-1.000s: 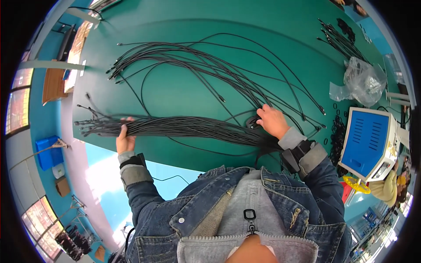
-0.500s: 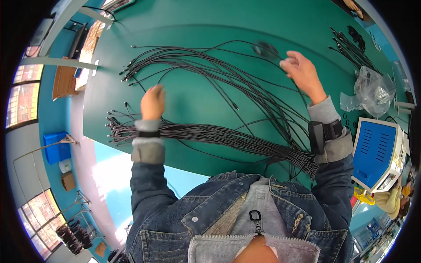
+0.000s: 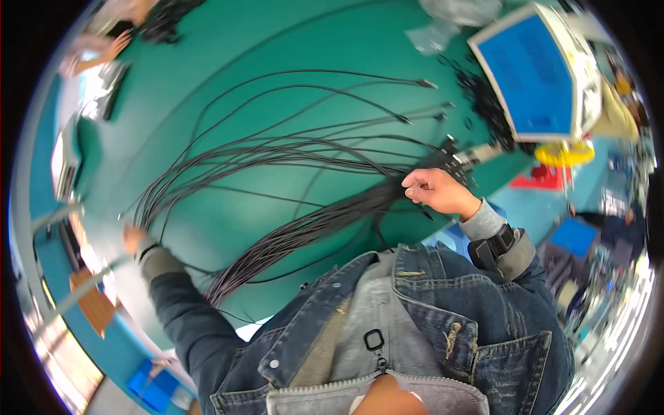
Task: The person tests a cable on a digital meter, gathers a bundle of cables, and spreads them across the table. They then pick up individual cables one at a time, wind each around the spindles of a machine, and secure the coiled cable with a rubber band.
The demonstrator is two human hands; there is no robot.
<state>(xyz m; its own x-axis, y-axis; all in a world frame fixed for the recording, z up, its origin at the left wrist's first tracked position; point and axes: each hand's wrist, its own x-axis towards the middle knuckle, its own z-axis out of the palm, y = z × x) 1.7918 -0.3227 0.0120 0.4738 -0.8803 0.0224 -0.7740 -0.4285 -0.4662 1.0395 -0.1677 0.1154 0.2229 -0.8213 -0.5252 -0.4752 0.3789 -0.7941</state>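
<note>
Two groups of thin black cables lie on the green table point(image 3: 228, 104). The nearer one is a thick bundle point(image 3: 297, 232), slanting from the lower left up to the right. Beyond it arcs a looser spread of cables point(image 3: 242, 153), some with connector ends pointing right. My right hand point(image 3: 443, 194) is over the right part of the thick bundle, fingers curled together; whatever they pinch is hidden. At the left ends of the loose cables is my left hand point(image 3: 133, 237), smeared by motion, so its grip does not show.
A blue-and-white machine point(image 3: 529, 76) stands at the right, with a yellow wheel point(image 3: 564, 153) below it. Small black rings point(image 3: 477, 97) and a clear plastic bag point(image 3: 460, 12) lie beside it. Another person's hand point(image 3: 117, 47) shows at the far left.
The view has swung to the right. My right hand has come from above the loose cables to the thick bundle's right part. My left hand has moved outward to the left.
</note>
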